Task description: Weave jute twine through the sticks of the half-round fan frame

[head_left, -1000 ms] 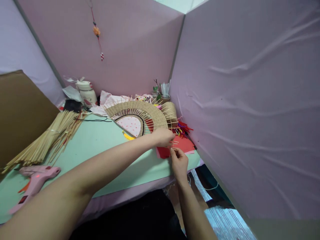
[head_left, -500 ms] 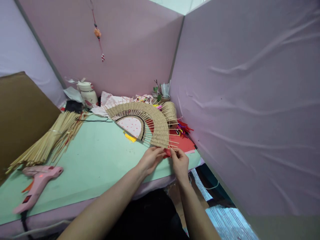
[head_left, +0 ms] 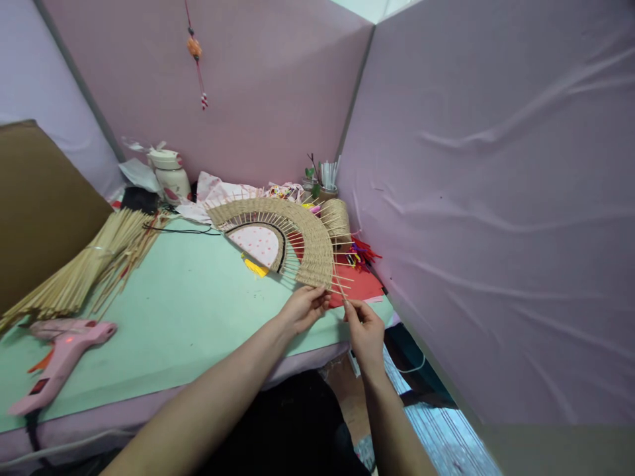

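A half-round woven fan (head_left: pixel 317 248) of twine on thin sticks lies on the table, its stick ends poking past the outer edge. Its inner half-disc (head_left: pixel 255 244) is white with pink dots and a dark rim. My left hand (head_left: pixel 303 309) grips the fan's lower right corner, thumb on top and fingers curled beneath. Just right of that corner, my right hand (head_left: pixel 366 329) pinches a thin strand of twine (head_left: pixel 340 285) that runs up to the fan's outer edge. Red sheets (head_left: pixel 364 283) lie under the stick ends.
A pink glue gun (head_left: pixel 67 357) with a lit red light rests at the left. Behind it are bundled sticks (head_left: pixel 92 264) and a brown board (head_left: pixel 44 211). A bottle (head_left: pixel 171 175), a twine spool (head_left: pixel 336 221) and colourful strips (head_left: pixel 364 252) stand or lie toward the back.
My right hand has moved slightly right and down, away from my left hand, with the strand between its fingers. My left hand stays at the fan's corner. The view has shifted a little.
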`<state>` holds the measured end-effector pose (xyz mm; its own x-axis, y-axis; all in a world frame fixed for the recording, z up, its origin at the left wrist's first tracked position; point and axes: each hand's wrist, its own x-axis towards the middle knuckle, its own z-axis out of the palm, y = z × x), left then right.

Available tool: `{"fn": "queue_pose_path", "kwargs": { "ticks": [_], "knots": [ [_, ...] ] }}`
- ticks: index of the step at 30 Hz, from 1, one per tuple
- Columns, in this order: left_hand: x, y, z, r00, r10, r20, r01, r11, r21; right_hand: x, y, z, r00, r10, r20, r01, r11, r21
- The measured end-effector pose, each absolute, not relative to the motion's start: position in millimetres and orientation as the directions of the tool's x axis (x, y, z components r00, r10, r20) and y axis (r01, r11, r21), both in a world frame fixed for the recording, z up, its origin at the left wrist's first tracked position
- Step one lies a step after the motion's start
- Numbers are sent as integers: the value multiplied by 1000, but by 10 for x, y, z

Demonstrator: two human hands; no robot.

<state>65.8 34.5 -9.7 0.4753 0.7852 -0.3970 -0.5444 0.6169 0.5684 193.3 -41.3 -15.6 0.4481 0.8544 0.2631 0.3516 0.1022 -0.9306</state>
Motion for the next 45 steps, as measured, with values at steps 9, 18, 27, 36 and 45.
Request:
{"fn": "queue_pose_path", "kwargs": {
  "ticks": [9,18,27,36,45],
  "knots": [
    [668,340,-77,458,803,-382,-559,594,579,2050,-377,-172,466,842,272,336,117,-935],
    [664,327,-70,465,823,-327,-554,558,618,1872,-362,-322,319,867,383,532,171,-830],
    [612,343,-75,516,803,-299,-509,568,647,1576,-323,-174,67,882,467,808,226,-544],
    [606,385,-142,526,788,-320,-492,589,641,1931,-338,-51,228,815,533,715,231,-659],
    [595,367,-77,491,803,-337,-511,579,635,2214,-218,-217,330,869,370,529,154,-835]
  ]
}}
